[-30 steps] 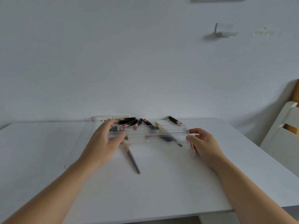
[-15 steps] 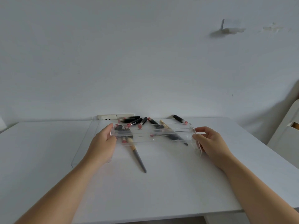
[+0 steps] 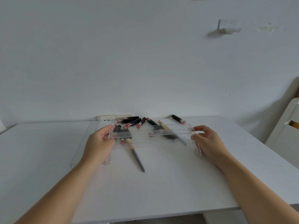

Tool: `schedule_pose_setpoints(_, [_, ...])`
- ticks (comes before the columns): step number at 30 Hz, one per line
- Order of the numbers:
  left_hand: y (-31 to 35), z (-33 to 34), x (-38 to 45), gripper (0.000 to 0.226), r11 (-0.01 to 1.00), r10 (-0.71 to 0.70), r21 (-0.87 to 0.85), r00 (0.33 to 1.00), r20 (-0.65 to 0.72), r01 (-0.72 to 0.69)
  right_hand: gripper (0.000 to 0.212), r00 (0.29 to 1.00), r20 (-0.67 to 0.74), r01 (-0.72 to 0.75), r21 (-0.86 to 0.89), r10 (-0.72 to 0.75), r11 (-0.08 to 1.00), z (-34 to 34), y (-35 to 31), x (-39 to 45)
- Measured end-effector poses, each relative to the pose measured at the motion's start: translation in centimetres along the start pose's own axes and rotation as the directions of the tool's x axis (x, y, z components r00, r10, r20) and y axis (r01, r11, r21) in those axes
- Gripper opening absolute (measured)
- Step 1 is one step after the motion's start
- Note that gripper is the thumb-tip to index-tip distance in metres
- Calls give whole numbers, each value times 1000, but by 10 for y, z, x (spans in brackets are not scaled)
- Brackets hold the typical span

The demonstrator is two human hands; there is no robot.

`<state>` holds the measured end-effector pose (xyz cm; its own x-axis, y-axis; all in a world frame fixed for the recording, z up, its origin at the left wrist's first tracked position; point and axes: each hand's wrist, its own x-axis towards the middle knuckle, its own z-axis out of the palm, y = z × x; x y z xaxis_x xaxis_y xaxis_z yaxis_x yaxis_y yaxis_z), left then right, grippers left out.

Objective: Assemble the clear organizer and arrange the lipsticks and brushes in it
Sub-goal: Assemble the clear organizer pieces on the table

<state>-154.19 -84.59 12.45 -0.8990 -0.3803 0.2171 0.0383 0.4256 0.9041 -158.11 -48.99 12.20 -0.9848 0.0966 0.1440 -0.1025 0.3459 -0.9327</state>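
A long clear organizer piece (image 3: 142,138) with lengthwise ridges is held level over the white table. My left hand (image 3: 99,143) grips its left end and my right hand (image 3: 208,143) grips its right end. A small clear side panel shows under each hand. Behind and beneath it lie several black lipsticks (image 3: 134,122) with pink tips, one more lipstick (image 3: 178,119) apart at the back right. A grey-handled brush (image 3: 136,157) points toward me, and a second brush (image 3: 171,134) with a cream handle lies under the clear piece.
A flat clear sheet (image 3: 84,141) lies on the table (image 3: 161,183) at the left, under my left arm. A white power strip (image 3: 113,117) sits against the wall. A white chair (image 3: 284,130) stands off the table's right edge.
My left hand slid from on top of the clear piece to its left end, so both hands now hold the ends. The piece looks slightly raised; the camera shifted a little.
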Motion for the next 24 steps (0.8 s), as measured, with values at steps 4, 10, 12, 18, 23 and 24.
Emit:
schedule_pose_setpoints(4, [0,1,-3,53,1000,-17,-15,1000,-6,17,34,1000,-8,-13,14,14,1000,0,-2,-1])
schedule_pose_setpoints(10, [3,-4,-8,44,990,-61,-125,997,44,66,36,999,-42,-19,1,19,1000,1,-3,-3])
schedule_pose_setpoints(12, [3,-6,-8,54,992,-57,-111,996,64,64,31,999,-29,-18,-13,18,1000,1,-3,-3])
schedule_pose_setpoints(18, [5,-6,-5,62,992,-47,-111,995,91,57,23,1000,-4,-6,-63,6,998,-1,-1,-1])
schedule_pose_setpoints(23, [6,-5,-2,58,993,-47,-107,994,96,57,22,1000,6,-7,-65,8,998,-2,1,0])
schedule_pose_setpoints(24, [5,-5,-2,57,993,-48,-103,995,92,57,22,1000,6,-6,-62,7,998,-2,1,-1])
